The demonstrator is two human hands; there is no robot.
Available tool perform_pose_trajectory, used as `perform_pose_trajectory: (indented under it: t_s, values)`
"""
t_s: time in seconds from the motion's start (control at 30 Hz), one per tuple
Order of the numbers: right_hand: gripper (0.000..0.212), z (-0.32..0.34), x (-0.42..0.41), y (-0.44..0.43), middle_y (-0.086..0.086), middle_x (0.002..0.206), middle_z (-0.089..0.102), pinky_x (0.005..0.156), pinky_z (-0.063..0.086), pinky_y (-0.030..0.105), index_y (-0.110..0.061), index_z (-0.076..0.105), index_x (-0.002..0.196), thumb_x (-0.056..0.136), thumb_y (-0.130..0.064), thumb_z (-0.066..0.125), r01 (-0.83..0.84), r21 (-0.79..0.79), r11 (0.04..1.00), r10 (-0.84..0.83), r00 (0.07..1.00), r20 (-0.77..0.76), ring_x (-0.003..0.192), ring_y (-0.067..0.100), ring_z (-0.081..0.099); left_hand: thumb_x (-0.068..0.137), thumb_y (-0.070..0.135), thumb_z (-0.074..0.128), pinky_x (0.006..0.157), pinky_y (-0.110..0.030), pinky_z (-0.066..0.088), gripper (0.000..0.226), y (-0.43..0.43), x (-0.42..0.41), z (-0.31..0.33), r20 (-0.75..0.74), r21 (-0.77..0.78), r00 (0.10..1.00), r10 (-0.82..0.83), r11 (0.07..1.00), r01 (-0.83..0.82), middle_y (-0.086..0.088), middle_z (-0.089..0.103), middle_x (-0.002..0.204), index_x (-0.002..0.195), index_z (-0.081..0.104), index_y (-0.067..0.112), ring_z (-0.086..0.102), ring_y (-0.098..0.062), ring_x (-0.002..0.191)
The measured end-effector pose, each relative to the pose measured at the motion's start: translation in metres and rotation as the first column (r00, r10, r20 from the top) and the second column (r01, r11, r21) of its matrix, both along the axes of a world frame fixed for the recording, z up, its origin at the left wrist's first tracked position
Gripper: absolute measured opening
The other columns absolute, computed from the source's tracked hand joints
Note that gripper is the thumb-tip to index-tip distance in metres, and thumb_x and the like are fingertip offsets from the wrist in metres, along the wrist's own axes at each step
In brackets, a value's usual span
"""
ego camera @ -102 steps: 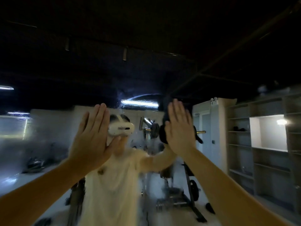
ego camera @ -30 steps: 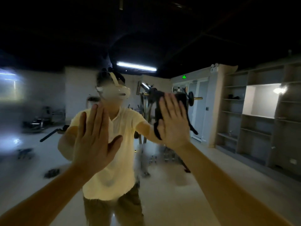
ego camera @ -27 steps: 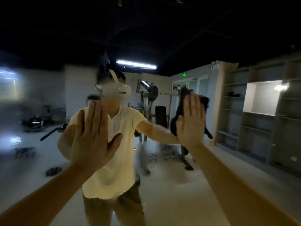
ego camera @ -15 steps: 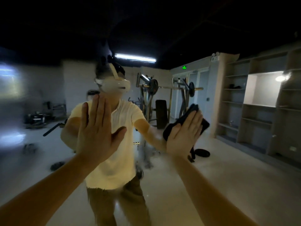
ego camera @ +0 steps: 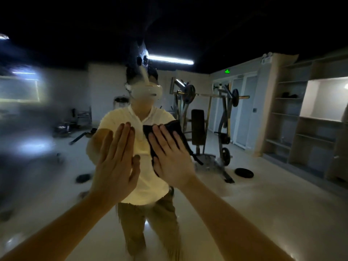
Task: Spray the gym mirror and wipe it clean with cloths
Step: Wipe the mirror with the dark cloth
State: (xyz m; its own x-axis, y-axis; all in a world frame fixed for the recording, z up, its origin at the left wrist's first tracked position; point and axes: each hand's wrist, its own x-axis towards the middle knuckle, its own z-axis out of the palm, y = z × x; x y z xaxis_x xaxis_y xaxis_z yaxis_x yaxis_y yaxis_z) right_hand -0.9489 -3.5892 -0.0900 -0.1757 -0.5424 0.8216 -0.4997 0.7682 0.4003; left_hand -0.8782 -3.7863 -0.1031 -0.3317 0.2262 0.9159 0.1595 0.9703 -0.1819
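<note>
Right hand (ego camera: 173, 159), fingers straight, presses the black cloth (ego camera: 174, 127) flat on the gym mirror (ego camera: 263, 204) at centre, left hand (ego camera: 116, 162) open and bare at its 9 o'clock, possibly touching glass: the unpinched cloth could slip down, and the bare palm could smear the mirror.

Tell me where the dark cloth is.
Head view, centre: the dark cloth lies under the right hand against the mirror, right of the left hand.
</note>
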Motion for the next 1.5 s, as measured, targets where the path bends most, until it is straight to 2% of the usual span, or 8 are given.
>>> perform_pose_trajectory:
  t_s: [0.1,0.27,0.43,0.53,0.9,1.13,1.27,1.5]
  values:
    - [0.069,0.002,-0.012,0.053,0.012,0.171,0.0,0.129,0.0,0.047,-0.011,0.004,0.163,0.104,-0.035,0.03,0.145,-0.071,0.987,-0.144,0.989,0.007,0.16,0.027,-0.004,0.102,0.033,0.056,0.125,-0.065,0.021,0.077,0.021,-0.011,-0.005,-0.007,0.002,0.999,-0.033,0.999,0.033,-0.024,0.016,0.171,0.16,0.024,-0.007,0.014,-0.039,0.16]
    - [0.066,-0.001,-0.038,0.147,0.015,0.172,0.001,0.129,0.004,0.05,-0.007,0.006,0.164,0.107,-0.032,0.026,0.3,-0.418,0.857,-0.247,0.953,0.177,0.16,0.029,-0.002,0.099,0.051,0.056,0.128,-0.061,0.012,0.097,0.048,-0.032,-0.014,-0.042,0.089,0.998,0.055,0.995,-0.051,-0.026,0.006,0.171,0.163,0.01,-0.006,0.005,-0.042,0.16]
    - [0.065,-0.033,-0.049,0.195,0.021,0.17,0.011,0.126,0.018,0.056,-0.002,0.01,0.163,0.108,-0.036,0.017,0.368,-0.702,0.61,-0.177,0.927,0.332,0.158,0.036,0.01,0.098,0.065,0.047,0.128,-0.06,0.009,0.106,0.054,-0.042,-0.018,-0.051,0.118,0.992,0.118,0.987,-0.111,-0.026,-0.004,0.17,0.162,0.002,-0.006,-0.003,-0.04,0.159]
    - [0.066,-0.066,-0.04,0.179,0.023,0.169,0.015,0.123,0.023,0.059,0.0,0.013,0.163,0.107,-0.035,0.019,0.345,-0.76,0.551,-0.122,0.934,0.335,0.157,0.039,0.015,0.098,0.067,0.046,0.128,-0.061,0.009,0.107,0.052,-0.043,-0.018,-0.037,0.1,0.99,0.139,0.986,-0.134,-0.026,-0.007,0.169,0.162,0.001,-0.007,-0.003,-0.042,0.159]
    - [0.066,-0.069,-0.004,0.024,0.021,0.169,0.014,0.128,0.008,0.053,-0.003,0.018,0.161,0.102,-0.031,0.027,0.1,-0.455,0.885,-0.037,0.989,0.144,0.159,0.034,0.009,0.1,0.046,0.052,0.124,-0.067,0.019,0.087,0.021,-0.003,-0.017,0.02,-0.002,0.997,-0.069,0.998,0.069,-0.029,0.016,0.169,0.159,0.023,-0.011,0.014,-0.044,0.159]
    - [0.067,-0.073,0.02,-0.041,0.012,0.17,0.012,0.128,0.011,0.051,-0.007,0.025,0.161,0.101,-0.027,0.046,-0.111,-0.134,0.985,0.124,0.988,0.092,0.159,0.028,0.012,0.095,0.021,0.06,0.122,-0.068,0.023,0.079,-0.011,0.026,-0.05,0.063,0.016,0.998,-0.025,1.0,0.024,-0.028,0.018,0.169,0.158,0.026,-0.011,0.017,-0.045,0.158]
    - [0.063,-0.073,0.012,-0.009,0.01,0.17,0.018,0.129,0.012,0.047,-0.009,0.025,0.162,0.103,-0.027,0.038,-0.108,0.04,0.993,0.107,0.994,0.022,0.159,0.026,0.015,0.094,0.024,0.057,0.123,-0.066,0.022,0.08,0.001,0.026,-0.06,0.108,-0.004,0.994,-0.03,1.0,0.03,-0.026,0.015,0.17,0.159,0.024,-0.01,0.014,-0.043,0.159]
    - [0.072,-0.087,-0.018,0.107,0.015,0.171,0.001,0.129,0.003,0.048,-0.009,0.004,0.163,0.101,-0.031,0.033,0.183,-0.225,0.957,-0.151,0.977,0.15,0.16,0.029,-0.003,0.095,0.048,0.061,0.125,-0.066,0.018,0.099,0.031,-0.002,-0.08,0.148,0.013,0.988,0.045,0.999,-0.047,-0.028,0.006,0.171,0.16,0.016,-0.01,0.008,-0.045,0.159]
